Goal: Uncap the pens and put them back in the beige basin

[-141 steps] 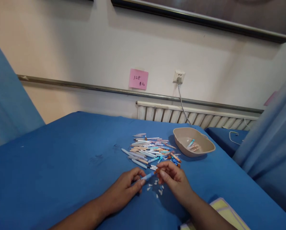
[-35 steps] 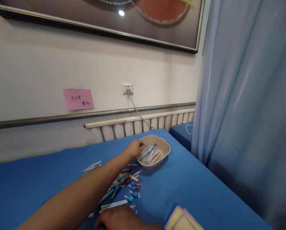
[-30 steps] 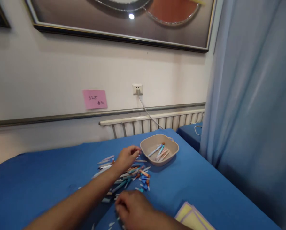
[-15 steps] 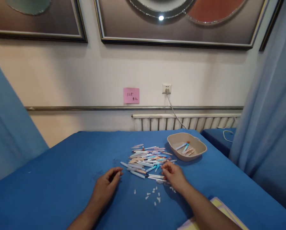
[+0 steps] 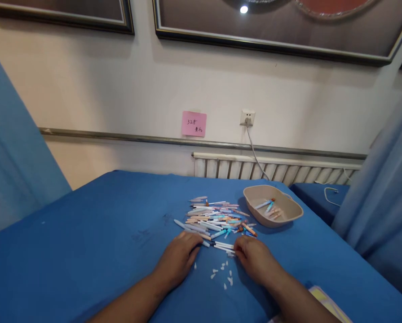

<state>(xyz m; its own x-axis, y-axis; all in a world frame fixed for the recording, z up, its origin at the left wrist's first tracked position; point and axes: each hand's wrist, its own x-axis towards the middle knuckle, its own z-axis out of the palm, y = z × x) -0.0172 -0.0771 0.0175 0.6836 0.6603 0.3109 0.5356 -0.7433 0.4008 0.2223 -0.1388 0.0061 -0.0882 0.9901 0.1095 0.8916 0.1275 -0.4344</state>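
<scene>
Where the pile of pens and pen parts (image 5: 217, 217) ends on its near side, a few thin white rods (image 5: 223, 245) lie on the blue-covered bench (image 5: 103, 233), with a pale barrel (image 5: 205, 243) just beside their left ends. The rods look light, stiff and perhaps slippery, best pinched near one end; the barrel should suit a grip round its middle. The right hand (image 5: 254, 256) has its fingers curled at the rods' right ends, the left hand (image 5: 178, 256) its fingers bent over the barrel; I cannot tell whether either has hold of anything. Small white tips (image 5: 230, 281) are scattered between the hands. Beyond the pile, to the right, a beige basin (image 5: 292, 210) holds several pens (image 5: 263, 204).
</scene>
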